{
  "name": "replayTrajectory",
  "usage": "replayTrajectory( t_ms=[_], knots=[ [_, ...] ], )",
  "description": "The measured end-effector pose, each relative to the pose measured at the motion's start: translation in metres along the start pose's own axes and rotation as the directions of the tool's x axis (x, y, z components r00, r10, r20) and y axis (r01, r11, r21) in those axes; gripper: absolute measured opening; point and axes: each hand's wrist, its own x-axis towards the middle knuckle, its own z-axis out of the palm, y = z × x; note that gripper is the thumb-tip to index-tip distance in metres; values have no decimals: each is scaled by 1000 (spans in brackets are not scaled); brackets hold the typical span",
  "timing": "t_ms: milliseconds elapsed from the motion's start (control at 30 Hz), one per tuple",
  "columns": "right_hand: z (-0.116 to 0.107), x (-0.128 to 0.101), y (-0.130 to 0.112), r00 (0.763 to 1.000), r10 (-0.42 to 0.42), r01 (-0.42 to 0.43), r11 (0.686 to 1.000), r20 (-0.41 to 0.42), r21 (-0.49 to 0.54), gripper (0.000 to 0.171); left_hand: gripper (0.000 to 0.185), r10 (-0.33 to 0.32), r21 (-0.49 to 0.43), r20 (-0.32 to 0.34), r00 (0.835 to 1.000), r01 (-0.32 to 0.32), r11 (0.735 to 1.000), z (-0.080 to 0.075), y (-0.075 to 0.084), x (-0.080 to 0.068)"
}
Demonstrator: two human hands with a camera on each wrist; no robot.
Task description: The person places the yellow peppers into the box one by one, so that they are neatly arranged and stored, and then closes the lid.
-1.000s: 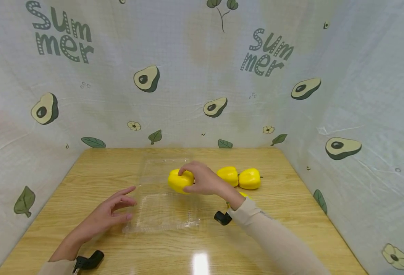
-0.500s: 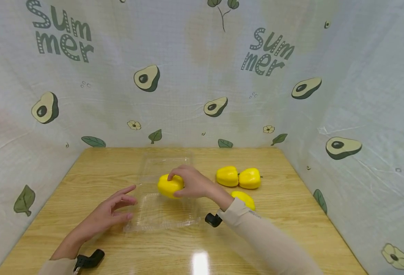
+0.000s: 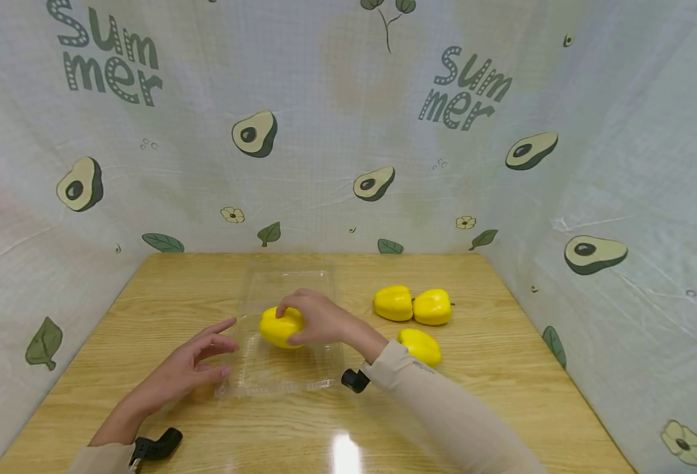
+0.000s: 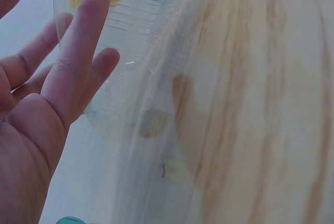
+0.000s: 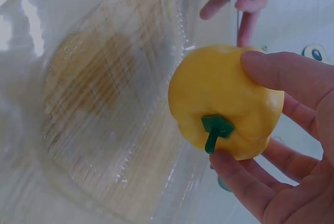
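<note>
Table point(image 3: 502, 395) bearing a clear tray point(image 3: 286, 309). Right hand point(image 3: 315, 319) is grasping a pepper point(image 3: 278, 327) over the tray's centre. Left hand point(image 3: 191, 365), fingers released, is touching the tray at 9 o'clock. Three peppers point(image 3: 412, 306) are lying at 3 o'clock.

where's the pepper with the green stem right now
In the head view the yellow pepper is gripped by the right hand over the clear plastic tray, left of three other peppers on the table.
</note>
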Motion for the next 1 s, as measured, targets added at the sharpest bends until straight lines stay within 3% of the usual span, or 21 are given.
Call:
replayTrajectory(
  t_ms=[1000],
  knots=[
    [26, 28, -13, 999, 20, -20, 1000, 33, -22, 40, 37, -5, -22, 10, 1000, 5, 1000, 1, -3, -1]
  ],
)
